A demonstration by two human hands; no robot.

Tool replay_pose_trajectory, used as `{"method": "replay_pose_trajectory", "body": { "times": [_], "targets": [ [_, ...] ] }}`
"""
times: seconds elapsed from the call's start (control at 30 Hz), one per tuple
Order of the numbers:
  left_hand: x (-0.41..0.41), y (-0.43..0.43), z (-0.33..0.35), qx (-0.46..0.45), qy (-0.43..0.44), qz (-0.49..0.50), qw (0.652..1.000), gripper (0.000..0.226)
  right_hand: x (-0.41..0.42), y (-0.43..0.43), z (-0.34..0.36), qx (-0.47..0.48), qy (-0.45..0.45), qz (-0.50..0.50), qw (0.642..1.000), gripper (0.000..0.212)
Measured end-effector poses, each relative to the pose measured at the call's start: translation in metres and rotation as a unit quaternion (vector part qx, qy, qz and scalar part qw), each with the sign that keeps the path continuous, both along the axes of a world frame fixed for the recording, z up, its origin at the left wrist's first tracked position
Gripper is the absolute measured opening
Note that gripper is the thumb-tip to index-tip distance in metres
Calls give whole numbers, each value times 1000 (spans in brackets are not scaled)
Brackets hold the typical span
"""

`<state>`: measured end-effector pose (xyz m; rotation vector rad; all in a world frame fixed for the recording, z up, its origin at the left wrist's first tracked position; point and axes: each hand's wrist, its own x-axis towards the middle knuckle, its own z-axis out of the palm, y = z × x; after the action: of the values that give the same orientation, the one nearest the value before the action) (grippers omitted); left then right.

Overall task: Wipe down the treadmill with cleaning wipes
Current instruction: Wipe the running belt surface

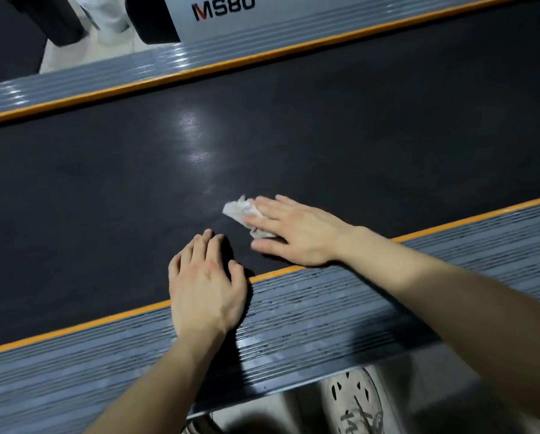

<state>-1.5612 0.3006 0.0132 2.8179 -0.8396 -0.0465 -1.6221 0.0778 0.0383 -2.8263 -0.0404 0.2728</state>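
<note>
The treadmill's black running belt (262,136) fills the middle of the view, with a bright light glare on it. A crumpled white cleaning wipe (240,211) lies on the belt near the closer edge. My right hand (293,233) presses flat on the wipe with straight fingers, so only the wipe's left part shows. My left hand (206,283) rests palm down across the belt's orange edge strip, fingers on the belt, holding nothing.
A grey ribbed side rail (325,317) with an orange strip runs along the near side, and a matching rail (155,70) runs along the far side. A grey housing marked MS80 (224,14) stands beyond it. My light shoe (356,402) is on the floor below.
</note>
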Motion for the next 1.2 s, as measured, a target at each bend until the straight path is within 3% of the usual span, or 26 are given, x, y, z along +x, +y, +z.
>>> {"method": "replay_pose_trajectory", "body": {
  "times": [0.03, 0.07, 0.13, 0.17, 0.2, 0.23, 0.3, 0.37, 0.4, 0.43, 0.5, 0.53, 0.57, 0.6, 0.67, 0.73, 0.77, 0.83, 0.9, 0.97, 1.03, 1.1, 1.2],
  "targets": [
    [0, 0, 0, 2, 0, 1, 1000, 59, 5, -7, 3, -19, -11, 17, 1000, 74],
    [0, 0, 0, 4, 0, 1, 1000, 59, 12, -24, 4, -44, -38, -43, 997, 77],
    [-1, 0, 2, 4, 3, 1, 1000, 59, 24, -80, -2, -77, -38, -290, 953, 87],
    [-1, 0, 3, 4, 3, 2, 1000, 59, 26, -96, -6, -80, -21, -377, 923, 89],
    [-1, -1, 3, 4, 3, 2, 1000, 59, 31, -93, -10, -60, -11, -395, 916, 87],
    [0, -1, 2, 6, 3, 1, 1000, 59, 39, -77, -17, -42, -29, -339, 940, 83],
    [-1, 0, 3, 10, 5, 2, 1000, 59, 54, -17, -15, -13, -79, -83, 993, 68],
    [-1, 0, 4, 6, 4, 5, 1000, 58, 65, 8, -13, -9, -47, 75, 996, 61],
    [-1, 0, 6, 4, 7, 5, 1000, 58, 74, -1, -10, -30, -60, 62, 996, 61],
    [-2, 0, 6, 4, 9, 4, 1000, 58, 83, -22, -12, -52, -84, -24, 995, 63],
    [-1, -1, 6, 4, 8, 2, 1000, 59, 85, -78, -10, -75, -71, -307, 946, 73],
    [-1, -1, 6, 4, 8, 3, 1000, 59, 82, -90, -14, -62, -51, -394, 916, 77],
    [0, 0, 6, 4, 10, 5, 1000, 60, 81, -82, -15, -26, -53, -414, 908, 79],
    [0, 1, 6, 3, 12, 6, 1000, 60, 84, -59, -16, -9, -77, -349, 934, 77],
    [0, 2, 6, 7, 11, 5, 1000, 61, 87, 4, -17, -6, -91, -81, 993, 68],
    [0, 1, 6, 10, 10, 5, 1000, 61, 78, 27, -13, 5, -43, 74, 996, 61],
    [0, 1, 6, 9, 11, 5, 1000, 61, 72, 12, -8, 1, -53, 65, 996, 59],
    [0, 1, 6, 6, 12, 4, 1000, 61, 53, -52, -10, -57, -88, -111, 988, 65],
    [0, 1, 7, 5, 9, 4, 1000, 61, 12, -127, -13, -149, -56, -341, 926, 77],
    [0, 1, 7, 7, 9, 4, 1000, 61, -27, -164, -18, -193, -13, -463, 865, 73],
    [0, 1, 6, 8, 11, 4, 1000, 61, -42, -156, -18, -237, -28, -481, 844, 63],
    [0, 1, 6, 8, 10, 4, 1000, 61, -42, -131, -10, -189, -29, -494, 848, 50],
    [0, 0, 6, 7, 15, 4, 1000, 60, -33, -77, 8, -111, -16, -388, 915, 40]
  ]
}}
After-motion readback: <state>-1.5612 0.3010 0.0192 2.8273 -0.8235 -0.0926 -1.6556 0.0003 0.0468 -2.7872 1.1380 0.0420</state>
